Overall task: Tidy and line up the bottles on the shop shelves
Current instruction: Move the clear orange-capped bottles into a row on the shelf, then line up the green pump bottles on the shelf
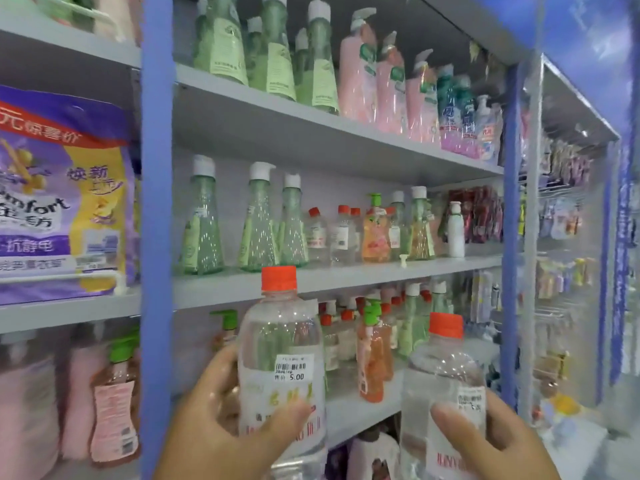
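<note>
Bottles fill both of your hands: your left hand [221, 407] is wrapped round a clear bottle [282, 362] with an orange cap, thumb across its label, and your right hand [491, 434] grips a second clear bottle [445, 396] of the same kind, thumb on its front. Both stand upright, long axes vertical, caps up, held in front of the shelves and not resting on any board. The left one is raised higher, its cap level with the edge of the middle shelf [346, 275]; the right one sits lower, in front of the lower shelf [360, 410]. The matching orange-capped bottles [332, 233] stand on the middle shelf, up and slightly to the right of both hands, between the tall green bottles [259, 223] and an orange pump bottle [375, 230]. More of the same caps show at the back of the lower shelf, partly hidden. Your left bottle looks the nearer to the middle row, so I judge it the one to go in first, kept upright and lifted over the shelf edge. A small white piece [402, 260] lies on that shelf further right.
</note>
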The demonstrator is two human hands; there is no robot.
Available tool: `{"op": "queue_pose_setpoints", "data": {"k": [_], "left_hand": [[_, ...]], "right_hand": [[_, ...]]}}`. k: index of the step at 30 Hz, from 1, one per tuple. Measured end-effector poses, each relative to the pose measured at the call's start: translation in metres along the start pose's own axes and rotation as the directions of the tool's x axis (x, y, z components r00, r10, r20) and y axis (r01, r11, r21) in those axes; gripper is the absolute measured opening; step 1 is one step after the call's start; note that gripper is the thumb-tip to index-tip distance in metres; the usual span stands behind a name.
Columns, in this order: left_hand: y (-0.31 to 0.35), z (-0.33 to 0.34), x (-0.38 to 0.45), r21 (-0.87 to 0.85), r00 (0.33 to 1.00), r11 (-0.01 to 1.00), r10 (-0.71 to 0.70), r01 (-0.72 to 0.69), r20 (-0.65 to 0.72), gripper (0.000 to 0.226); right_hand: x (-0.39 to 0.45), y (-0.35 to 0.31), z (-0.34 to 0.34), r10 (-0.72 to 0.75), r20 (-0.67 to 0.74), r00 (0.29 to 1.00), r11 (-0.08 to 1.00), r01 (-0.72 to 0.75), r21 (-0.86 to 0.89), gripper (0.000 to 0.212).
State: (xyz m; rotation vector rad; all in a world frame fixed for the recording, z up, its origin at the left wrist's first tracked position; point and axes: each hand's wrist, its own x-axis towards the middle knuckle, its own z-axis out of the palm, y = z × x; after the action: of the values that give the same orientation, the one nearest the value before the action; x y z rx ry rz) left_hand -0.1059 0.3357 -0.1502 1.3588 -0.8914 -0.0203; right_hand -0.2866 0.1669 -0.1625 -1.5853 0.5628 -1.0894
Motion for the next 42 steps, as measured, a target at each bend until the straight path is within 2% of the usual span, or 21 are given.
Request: {"op": "queue_pose_setpoints", "data": {"k": [1, 2, 3, 4, 5, 6, 7, 8, 9, 10, 11, 12, 13, 16, 20, 23, 29, 34, 37, 39, 42], "left_hand": [[0.001, 0.012, 0.015, 0.022, 0.999, 0.998, 0.050, -0.050, 0.014, 0.071], [0.003, 0.023, 0.032, 0.033, 0.995, 0.995, 0.097, -0.097, 0.010, 0.072], [0.006, 0.033, 0.048, 0.020, 0.991, 0.991, 0.135, -0.135, -0.002, 0.071], [0.008, 0.043, 0.063, 0.013, 0.987, 0.987, 0.160, -0.159, -0.025, 0.071], [0.006, 0.053, 0.077, 0.023, 0.980, 0.980, 0.196, -0.195, -0.038, 0.072], [0.005, 0.061, 0.089, 0.052, 0.972, 0.973, 0.228, -0.225, -0.050, 0.074], [0.001, 0.068, 0.104, 0.074, 0.965, 0.965, 0.257, -0.252, -0.055, 0.076], [-0.001, 0.076, 0.117, 0.098, 0.960, 0.960, 0.270, -0.262, -0.080, 0.078], [-0.006, 0.082, 0.133, 0.121, 0.953, 0.955, 0.283, -0.271, -0.106, 0.080], [-0.011, 0.089, 0.148, 0.137, 0.948, 0.952, 0.292, -0.275, -0.128, 0.081], [-0.016, 0.097, 0.162, 0.155, 0.942, 0.948, 0.302, -0.280, -0.147, 0.081], [-0.019, 0.105, 0.174, 0.162, 0.935, 0.944, 0.313, -0.287, -0.167, 0.081], [-0.022, 0.114, 0.188, 0.168, 0.927, 0.941, 0.324, -0.294, -0.188, 0.079], [-0.017, 0.138, 0.226, 0.215, 0.920, 0.932, 0.336, -0.292, -0.203, 0.067], [-0.009, 0.167, 0.273, 0.328, 0.954, 0.921, 0.267, -0.212, -0.134, 0.054], [-0.014, 0.192, 0.307, 0.433, 0.974, 0.895, 0.184, -0.110, -0.133, 0.049], [-0.034, 0.239, 0.357, 0.574, 0.980, 0.812, 0.010, 0.108, -0.197, 0.049], [-0.048, 0.264, 0.383, 0.643, 0.969, 0.747, -0.003, 0.168, -0.248, 0.039], [-0.053, 0.268, 0.396, 0.691, 0.967, 0.689, -0.053, 0.217, -0.251, 0.047], [-0.055, 0.270, 0.405, 0.743, 0.964, 0.623, -0.074, 0.245, -0.256, 0.057], [-0.052, 0.269, 0.408, 0.866, 0.956, 0.407, -0.087, 0.290, -0.279, 0.072]], "right_hand": [[0.016, 0.004, -0.015, 0.003, 0.098, 0.995, 1.000, -0.001, -0.017, 0.033], [0.030, -0.001, -0.018, 0.021, 0.115, 0.993, 1.000, -0.018, -0.024, 0.046], [0.046, 0.000, -0.027, -0.006, 0.169, 0.986, 1.000, 0.007, -0.008, 0.051], [0.065, -0.002, -0.030, -0.029, 0.149, 0.988, 1.000, 0.029, 0.004, 0.053], [0.084, 0.002, -0.038, -0.060, 0.131, 0.990, 0.998, 0.062, -0.009, 0.102], [0.094, -0.002, -0.039, -0.087, 0.059, 0.994, 0.994, 0.091, -0.068, 0.106], [0.110, 0.002, -0.044, -0.086, 0.136, 0.987, 0.994, 0.094, -0.054, 0.098], [0.124, -0.005, -0.043, -0.101, 0.097, 0.990, 0.994, 0.104, -0.032, 0.041], [0.144, -0.010, -0.045, -0.123, 0.132, 0.984, 0.991, 0.130, -0.044, 0.044], [0.162, -0.017, -0.043, -0.132, 0.058, 0.990, 0.989, 0.135, -0.058, 0.032], [0.181, -0.017, -0.051, -0.160, 0.083, 0.984, 0.982, 0.167, -0.087, 0.037], [0.200, -0.020, -0.055, -0.218, 0.045, 0.975, 0.967, 0.222, -0.125, 0.044], [0.218, -0.025, -0.060, -0.248, 0.094, 0.964, 0.958, 0.258, -0.122, 0.051], [0.274, -0.039, -0.067, -0.409, 0.078, 0.909, 0.891, 0.416, -0.182, 0.065], [0.361, -0.038, -0.071, -0.525, 0.048, 0.850, 0.829, 0.524, -0.197, 0.059], [0.429, -0.023, -0.066, -0.478, 0.076, 0.875, 0.853, 0.483, -0.199, 0.056], [0.524, 0.029, -0.058, -0.365, 0.246, 0.898, 0.870, 0.423, -0.254, 0.044], [0.564, 0.049, -0.049, -0.293, 0.429, 0.854, 0.880, 0.416, -0.228, 0.051], [0.576, 0.048, -0.041, -0.312, 0.518, 0.797, 0.802, 0.513, -0.307, 0.052], [0.581, 0.043, -0.037, -0.328, 0.552, 0.767, 0.728, 0.578, -0.369, 0.062], [0.585, 0.040, -0.034, -0.311, 0.572, 0.759, 0.681, 0.598, -0.423, 0.067]]}}
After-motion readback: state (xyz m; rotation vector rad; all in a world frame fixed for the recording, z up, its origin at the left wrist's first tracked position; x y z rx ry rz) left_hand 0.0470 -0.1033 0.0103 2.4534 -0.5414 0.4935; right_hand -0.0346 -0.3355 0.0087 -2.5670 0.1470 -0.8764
